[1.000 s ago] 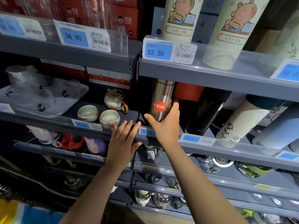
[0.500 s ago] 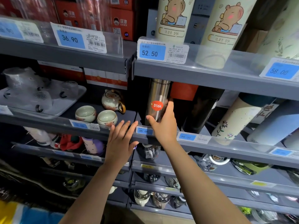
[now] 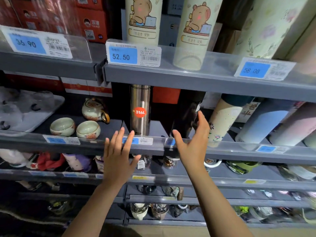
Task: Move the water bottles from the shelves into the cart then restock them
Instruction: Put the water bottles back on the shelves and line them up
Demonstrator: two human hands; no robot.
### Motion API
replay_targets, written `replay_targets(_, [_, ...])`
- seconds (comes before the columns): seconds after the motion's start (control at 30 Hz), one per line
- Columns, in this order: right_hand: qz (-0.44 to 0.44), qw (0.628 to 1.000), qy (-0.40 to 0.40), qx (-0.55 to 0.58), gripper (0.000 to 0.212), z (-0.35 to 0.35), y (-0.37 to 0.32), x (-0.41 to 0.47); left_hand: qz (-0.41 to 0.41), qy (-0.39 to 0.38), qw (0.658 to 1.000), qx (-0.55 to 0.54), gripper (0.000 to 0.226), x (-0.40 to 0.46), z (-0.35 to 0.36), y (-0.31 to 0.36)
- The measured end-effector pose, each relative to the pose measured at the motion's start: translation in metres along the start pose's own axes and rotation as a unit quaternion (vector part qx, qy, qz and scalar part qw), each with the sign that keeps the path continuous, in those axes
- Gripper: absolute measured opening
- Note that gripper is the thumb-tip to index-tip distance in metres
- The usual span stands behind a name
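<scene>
Two hands up, neither gripping anything. Left hand is flat, fingers spread, palm against the shelf lip just below-left of the steel bottle; the bottle stands upright on the shelf just past its fingertips, untouched. Right hand is open, thumb and fingers apart, cupped toward the black bottle, which sits right at its fingertips; contact there is too dark to call. Risks, my read: the black bottle leans and has little headroom under the upper shelf, so a one-sided push from the right hand could tip it into the steel bottle to its left or the floral bottle to its right. Clear lip guard in front of the grip means any bottle must lift before coming out; dragging it would catch. Dark finish in shadow makes a poor grasp likely. Counts, left to right: two tea bowls, one teapot, one steel bottle, one black bottle, one floral bottle; two capybara tumblers above. Cart not in view.
</scene>
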State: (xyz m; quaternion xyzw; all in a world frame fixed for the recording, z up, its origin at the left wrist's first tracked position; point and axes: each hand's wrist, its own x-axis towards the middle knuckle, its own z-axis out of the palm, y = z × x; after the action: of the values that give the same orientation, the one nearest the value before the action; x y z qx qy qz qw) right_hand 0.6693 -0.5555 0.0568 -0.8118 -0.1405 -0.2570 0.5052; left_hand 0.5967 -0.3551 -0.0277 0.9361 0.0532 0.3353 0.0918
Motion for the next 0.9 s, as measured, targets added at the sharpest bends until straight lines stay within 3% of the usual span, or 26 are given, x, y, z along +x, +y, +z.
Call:
replay_targets(0.2, [0.051, 0.998, 0.032, 0.005, 0.085, 0.028, -0.005, 0.008, 0.001, 0.014, 1.0, 0.027, 0.086, 0.001, 0.007, 0.001])
replay_targets(0.4, [0.082, 0.992, 0.066, -0.068, 0.088, 0.038, -0.005, 0.012, 0.001, 0.014, 0.999, 0.046, 0.087, 0.002, 0.009, 0.002])
replay_targets(0.57, [0.05, 0.99, 0.089, -0.099, 0.089, 0.042, -0.004, 0.007, 0.012, 0.023, 0.998, 0.05, 0.089, 0.001, 0.01, 0.001])
replay_targets(0.73, [0.023, 0.998, 0.038, -0.043, 0.096, 0.033, 0.002, 0.009, 0.02, 0.032, 0.998, 0.054, 0.089, 0.001, 0.011, 0.0])
replay_targets(0.9, [-0.04, 0.995, 0.039, -0.084, 0.086, 0.039, 0.01, 0.008, 0.023, 0.037, 0.997, 0.062, 0.087, 0.001, 0.014, -0.001])
